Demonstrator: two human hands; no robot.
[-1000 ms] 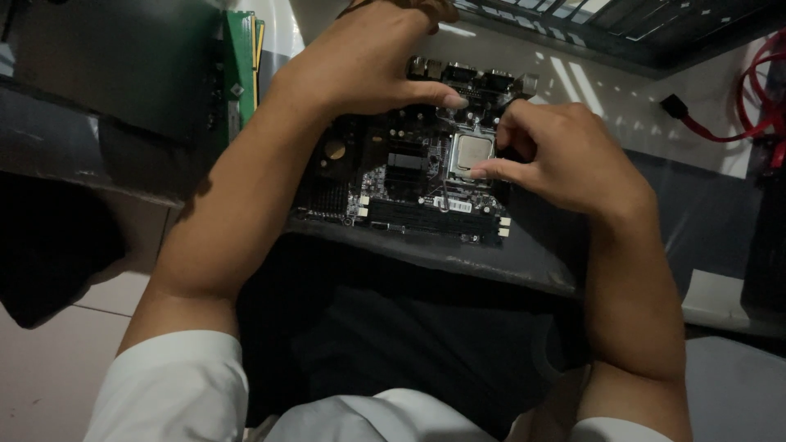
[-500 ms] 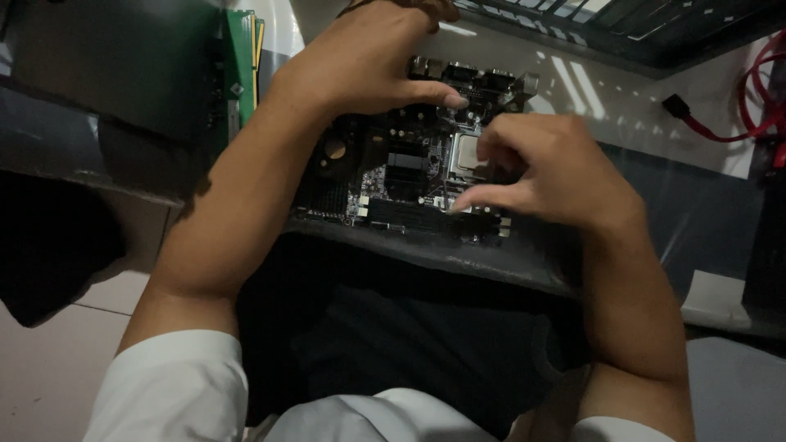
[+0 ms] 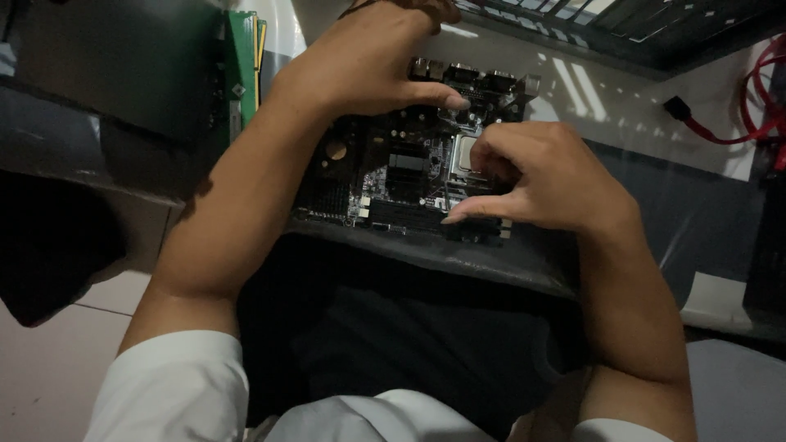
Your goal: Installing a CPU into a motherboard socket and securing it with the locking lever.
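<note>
circuit board [image 3: 385, 176] lying flat at near edge of dark table [image 3: 491, 266], just above lap. left hand [image 3: 368, 61] resting on board's far left part, palm down, thumb stretched right across top towards row of metal ports [image 3: 483, 80] at back edge; fingers curled over far side, so pressing down rather than grasping, can't tell more. right hand [image 3: 540, 176] hovering over board's right part, fingers bent in loose pinch, thumb tip touching front right edge near long black slot [image 3: 409, 214], index and others curled above square silver chip [image 3: 465, 153] in its socket; nothing visibly held between fingertips. small grey finned block [image 3: 407, 161] just left of chip, round coin battery [image 3: 335, 151] further left. green boards [image 3: 243, 61] standing on edge, left of left wrist. red cable [image 3: 737, 123] on pale sheet [image 3: 622, 106] at far right, well apart from both hands. dark metal grille [image 3: 655, 29] along top. white sleeves at bottom, tiled floor [image 3: 49, 360] lower left.
</note>
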